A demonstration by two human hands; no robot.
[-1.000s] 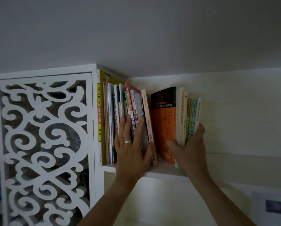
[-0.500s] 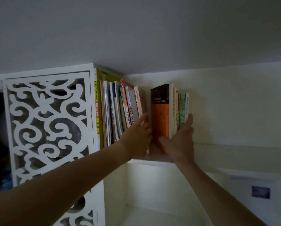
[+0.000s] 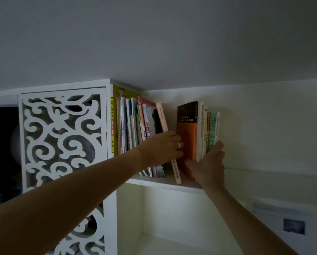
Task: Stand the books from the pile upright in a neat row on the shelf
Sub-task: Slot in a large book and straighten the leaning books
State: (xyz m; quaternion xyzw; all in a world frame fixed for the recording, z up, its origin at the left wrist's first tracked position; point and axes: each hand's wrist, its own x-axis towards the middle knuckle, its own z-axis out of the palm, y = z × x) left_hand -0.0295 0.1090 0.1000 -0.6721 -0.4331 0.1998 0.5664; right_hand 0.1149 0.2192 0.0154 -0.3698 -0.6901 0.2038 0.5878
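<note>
Books stand on a high white shelf in two groups with a gap between them. The left group leans rightwards; its outermost book, a pink-spined book, tilts most. My left hand reaches across that pink spine, its fingers curled round it into the gap, knuckles beside the orange book. The orange book and several thin pale and green books stand upright as the right group. My right hand grips this group low down, thumb on the orange cover, fingers on the far right side.
A white lattice panel closes the cabinet left of the books. A tall yellow book stands against the cabinet wall. The ceiling sits close above the books. Bare shelf runs right of the books; a lower compartment lies beneath. A paper hangs bottom right.
My left hand left the spines of the left group and curled round the pink-spined book. The gap between the two groups has widened. My right hand still clasps the upright group.
</note>
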